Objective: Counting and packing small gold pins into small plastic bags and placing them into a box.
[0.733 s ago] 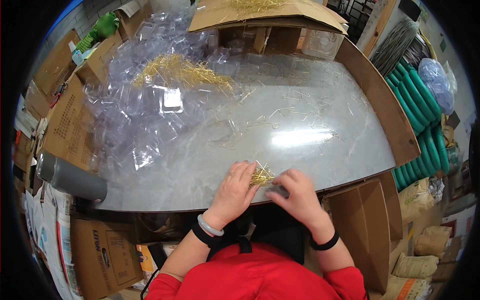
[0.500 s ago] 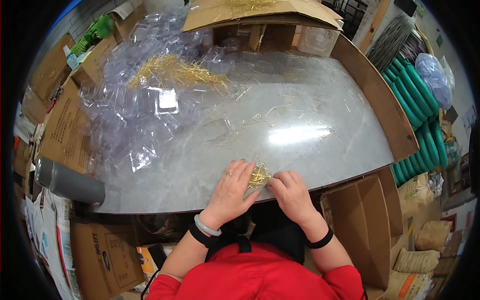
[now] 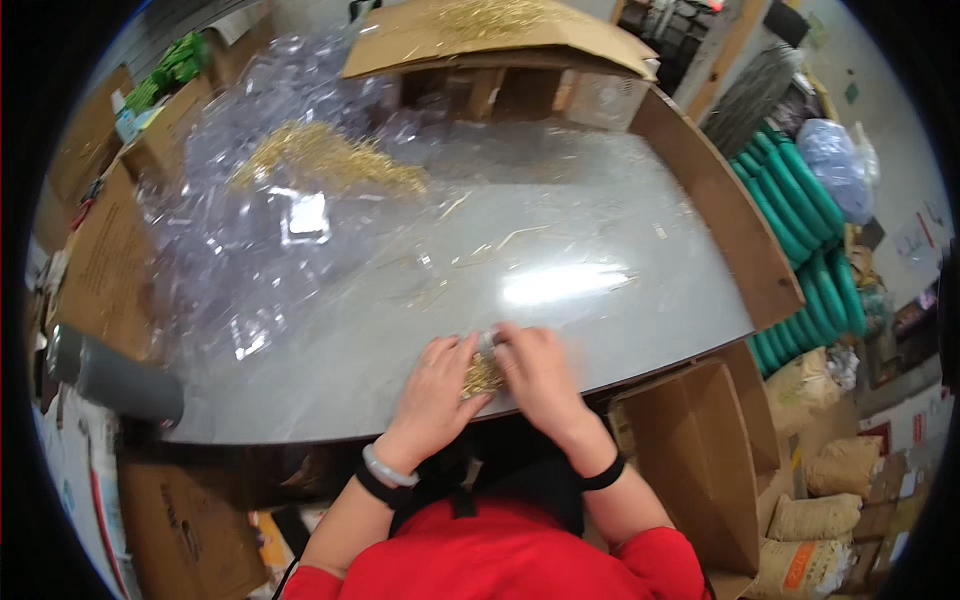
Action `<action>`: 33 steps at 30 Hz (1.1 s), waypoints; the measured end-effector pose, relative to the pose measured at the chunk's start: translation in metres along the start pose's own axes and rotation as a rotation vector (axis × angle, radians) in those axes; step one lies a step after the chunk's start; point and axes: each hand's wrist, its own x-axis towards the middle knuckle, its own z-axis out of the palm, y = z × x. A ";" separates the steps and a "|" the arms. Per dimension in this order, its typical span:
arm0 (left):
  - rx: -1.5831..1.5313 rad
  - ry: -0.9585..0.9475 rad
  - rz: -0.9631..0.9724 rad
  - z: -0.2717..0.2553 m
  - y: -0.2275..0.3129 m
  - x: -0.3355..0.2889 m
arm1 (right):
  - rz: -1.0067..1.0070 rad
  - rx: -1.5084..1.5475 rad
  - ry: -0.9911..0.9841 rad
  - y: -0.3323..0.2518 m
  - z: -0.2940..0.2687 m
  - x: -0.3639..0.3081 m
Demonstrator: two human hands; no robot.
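Across the middle of the view: grey tabletop (image 3: 600, 250), glossy, with a bright light reflection right of centre. Brown cardboard wall (image 3: 715, 225) runs along its right edge; a cardboard flap (image 3: 480, 40) overhangs the far edge and carries some golden strands on top.

Far-left portion of the tabletop: large heap of clear plastic shells (image 3: 250, 220), crumpled and overlapping, reaching from the far-left corner toward the near-left edge. A pile of golden straw-like strands (image 3: 330, 160) lies on top of the heap near the far edge. A few loose strands (image 3: 490, 245) are scattered on the bare surface at the centre.

Off the right edge, beyond the cardboard wall: stack of green rolls (image 3: 800, 240), lying side by side. Below the near-right corner: open cardboard box (image 3: 700, 450). At the near-left corner: grey cylinder (image 3: 115, 380), lying on its side, partly beyond the edge.

Near edge, centre: both hands together, well apart from the big pile. Left hand (image 3: 435, 385) lies palm-down, fingers curled and pressed against a small golden bundle (image 3: 482, 377). Right hand (image 3: 540, 375) is somewhat motion-blurred, fingers curled over the bundle from the other side. Bundle sits between the two hands, touching both, just inside the near edge. A small pale object shows at the fingertips above the bundle; cannot tell what it is.
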 end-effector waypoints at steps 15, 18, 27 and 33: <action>0.060 0.000 -0.047 0.001 -0.005 -0.009 | -0.024 0.475 -0.147 -0.005 0.024 -0.009; 0.125 -0.004 -0.077 -0.002 -0.004 -0.012 | 0.001 0.647 -0.097 -0.011 0.034 -0.015; 0.113 0.021 -0.013 0.003 -0.002 -0.004 | -0.058 -0.013 -0.099 0.009 -0.030 -0.021; 0.122 0.025 -0.003 -0.002 -0.003 -0.008 | -0.171 -0.007 -0.070 0.012 -0.014 -0.019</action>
